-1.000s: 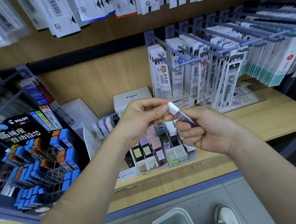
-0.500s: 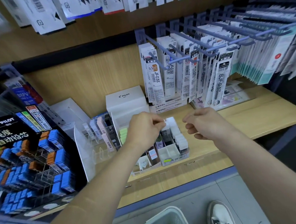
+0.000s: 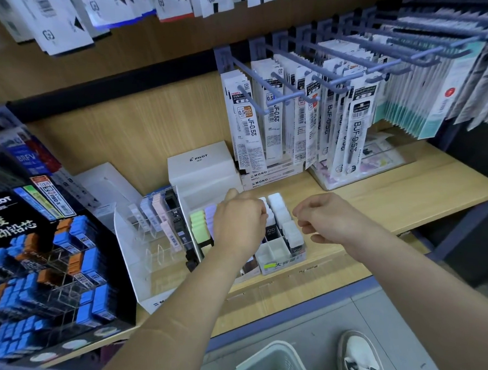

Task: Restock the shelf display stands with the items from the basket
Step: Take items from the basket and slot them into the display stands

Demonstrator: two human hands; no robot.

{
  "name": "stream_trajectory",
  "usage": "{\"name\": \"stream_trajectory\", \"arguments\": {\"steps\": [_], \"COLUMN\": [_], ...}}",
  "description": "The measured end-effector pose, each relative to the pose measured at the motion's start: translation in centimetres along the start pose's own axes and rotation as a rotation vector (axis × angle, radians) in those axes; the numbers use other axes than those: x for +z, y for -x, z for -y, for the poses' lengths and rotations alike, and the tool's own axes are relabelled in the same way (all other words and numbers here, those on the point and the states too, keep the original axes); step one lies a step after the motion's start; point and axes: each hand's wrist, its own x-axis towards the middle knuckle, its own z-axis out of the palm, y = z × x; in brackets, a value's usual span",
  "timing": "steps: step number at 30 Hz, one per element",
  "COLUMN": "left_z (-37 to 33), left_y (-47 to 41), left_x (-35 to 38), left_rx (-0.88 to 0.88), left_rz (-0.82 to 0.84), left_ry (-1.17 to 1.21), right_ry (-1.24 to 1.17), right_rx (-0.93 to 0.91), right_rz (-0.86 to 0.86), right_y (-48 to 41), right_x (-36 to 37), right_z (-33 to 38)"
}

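Observation:
A small white compartment stand (image 3: 282,264) sits on the wooden shelf and holds rows of white-capped lead cases (image 3: 277,204) and pastel green ones (image 3: 197,219). My left hand (image 3: 239,228) reaches down over its middle rows, fingers curled onto a white-capped case there; the fingertips are mostly hidden behind the back of the hand. My right hand (image 3: 325,220) hovers just right of the stand, fingers loosely curled and holding nothing. The white basket (image 3: 265,366) stands on the floor below, only its rim in view.
A clear acrylic stand (image 3: 149,247) with a few cases is left of the hands, and a black Pilot lead display (image 3: 42,268) further left. A white Pilot box (image 3: 201,164) stands behind. Refill packs hang on hooks (image 3: 304,109) above right. A white shoe (image 3: 359,355) is beside the basket.
Both hands held one white-capped case in the air. The left hand has carried it down into the stand, and the right hand let go and moved aside.

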Motion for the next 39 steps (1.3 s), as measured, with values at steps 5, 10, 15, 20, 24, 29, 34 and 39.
{"name": "stream_trajectory", "arguments": {"steps": [5,10,15,20,24,29,34,39], "left_z": [-0.5,0.2,3.4,7.7,10.7,13.8,13.8,12.7], "left_y": [0.3,4.5,10.8,17.0,22.7,29.0,30.3,33.9], "left_x": [-0.8,-4.2,-5.5,-0.3,6.4,14.0,19.6,24.0], "left_rx": [0.064,-0.029,-0.307,-0.386,-0.467,-0.416,-0.425,-0.284], "left_rz": [-0.045,-0.176,0.155,0.604,0.751,0.790,0.888,0.911], "left_ry": [0.017,0.275,0.745,0.607,0.495,0.260,0.263,0.232], "right_ry": [0.016,-0.048,0.012,0.244,0.500,0.724,0.772,0.930], "right_rx": [-0.049,-0.148,-0.214,-0.148,-0.074,0.066,0.157,0.100], "right_rz": [-0.043,-0.040,0.169,0.497,0.699,0.707,0.628,0.673], "right_y": [0.1,1.4,4.0,6.4,6.1,3.0,1.2,0.8], "right_x": [-0.2,-0.7,-0.2,4.6,10.6,17.0,20.1,22.1], "right_z": [-0.4,0.3,0.5,-1.8,-7.5,-18.4,-27.8,-34.1]}}
